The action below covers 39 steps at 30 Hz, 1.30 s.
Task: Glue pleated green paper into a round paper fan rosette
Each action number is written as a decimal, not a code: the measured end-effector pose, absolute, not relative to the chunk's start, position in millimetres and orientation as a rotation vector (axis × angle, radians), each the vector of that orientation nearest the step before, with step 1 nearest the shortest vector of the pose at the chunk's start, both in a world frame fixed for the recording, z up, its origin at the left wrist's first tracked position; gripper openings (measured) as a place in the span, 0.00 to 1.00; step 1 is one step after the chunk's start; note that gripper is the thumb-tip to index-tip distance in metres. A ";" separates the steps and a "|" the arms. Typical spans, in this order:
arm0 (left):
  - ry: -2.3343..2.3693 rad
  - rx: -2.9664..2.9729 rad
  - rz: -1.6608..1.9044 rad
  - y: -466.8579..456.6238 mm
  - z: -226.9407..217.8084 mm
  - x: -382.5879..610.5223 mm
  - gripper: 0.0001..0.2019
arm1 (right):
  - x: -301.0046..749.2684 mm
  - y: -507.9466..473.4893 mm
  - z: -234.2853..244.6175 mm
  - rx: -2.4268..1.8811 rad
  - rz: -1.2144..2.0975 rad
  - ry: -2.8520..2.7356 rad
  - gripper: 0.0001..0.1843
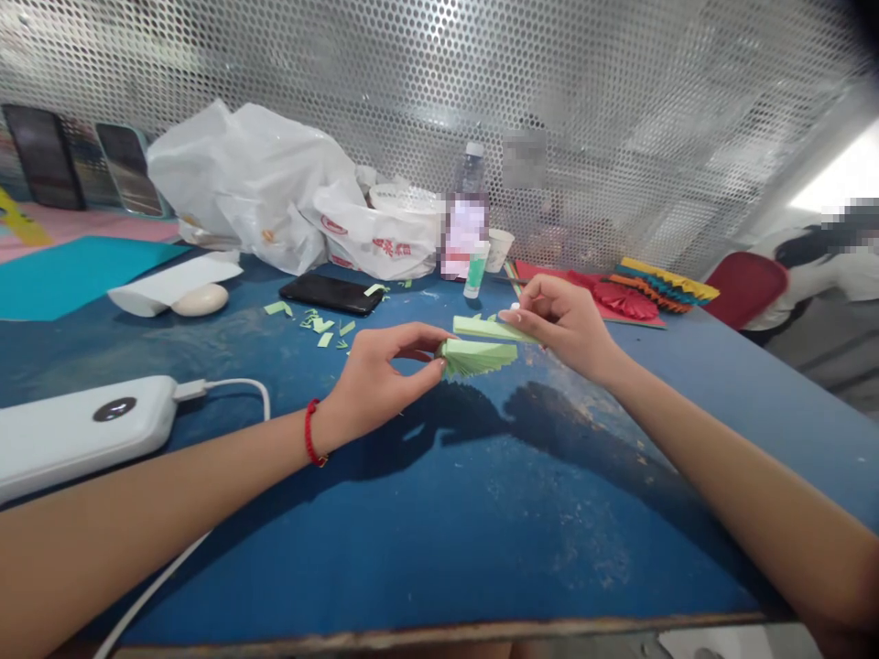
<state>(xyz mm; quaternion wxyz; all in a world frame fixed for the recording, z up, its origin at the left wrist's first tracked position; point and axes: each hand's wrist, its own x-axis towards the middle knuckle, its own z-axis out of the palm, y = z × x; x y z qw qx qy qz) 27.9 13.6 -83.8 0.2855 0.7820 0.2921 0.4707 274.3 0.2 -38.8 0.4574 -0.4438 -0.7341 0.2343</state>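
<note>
My left hand (388, 371) pinches one end of a pleated light green paper fan (481, 355), whose folds spread slightly towards the right. Just behind it, a second folded strip of light green paper (484, 327) lies level, its right end at the fingers of my right hand (567, 325). Those fingers are closed in a pinch on that end. A small white piece (515, 309) shows by the right fingertips; what it is I cannot make out. Both papers are held above the blue table (481, 540), and shadows fall below them.
Green paper scraps (320, 325) lie by a black phone (331, 294). Behind stand a glue stick (475, 270), a bottle (471, 183) and white plastic bags (254, 183). Red, orange and yellow pleated papers (663, 284) are at back right. A power bank (89, 426) with a cable sits left.
</note>
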 end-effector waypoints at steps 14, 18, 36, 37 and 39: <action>0.843 2.081 1.287 15.1 -84.7 26.6 0.11 | 273.3 -2.4 -51.5 -1.156 0.444 -1.920 0.21; 0.812 2.089 1.316 15.9 -85.7 26.9 0.11 | 273.3 -0.5 -53.8 -1.154 0.465 -1.907 0.22; 0.801 1.909 1.266 16.8 -82.9 28.3 0.10 | 267.4 1.9 -67.9 -1.209 0.525 -1.859 0.20; 0.796 1.899 1.262 16.5 -82.8 28.4 0.10 | 267.5 1.9 -68.5 -1.213 0.522 -1.860 0.20; 0.786 1.869 1.252 15.6 -82.6 28.8 0.10 | 267.7 1.8 -69.5 -1.222 0.518 -1.861 0.20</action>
